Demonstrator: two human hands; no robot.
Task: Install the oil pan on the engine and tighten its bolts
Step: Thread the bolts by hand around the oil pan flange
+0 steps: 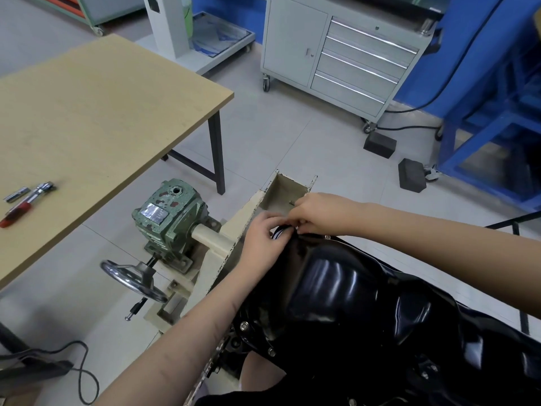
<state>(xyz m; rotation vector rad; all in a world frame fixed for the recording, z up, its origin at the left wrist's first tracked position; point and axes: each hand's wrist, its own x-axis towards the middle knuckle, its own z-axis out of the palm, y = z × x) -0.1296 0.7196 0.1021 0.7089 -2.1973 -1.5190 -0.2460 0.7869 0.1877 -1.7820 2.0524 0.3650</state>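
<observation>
Oil pan [336, 288]: glossy black, seated on the engine in the cream engine stand [234, 221]; flange bolts [243, 326] visible along the near edge.

Step in hand, by judgement: hand-starting a bolt at the pan's far rim. Next move likely calls for threading it straight, then fetching the ratchet.

Left hand [263, 235]: at the far rim, fingers curled, pinching something small; what it is cannot be told.

Right hand [319, 212]: reaching across, touching the left, fingertips pinched narrow at the same spot.

Ratchet wrench [27, 202] and socket [17, 194]: on the wooden table [102, 112], well apart.

Green gearbox [169, 215] with handwheel [131, 281]: beside the stand.
</observation>
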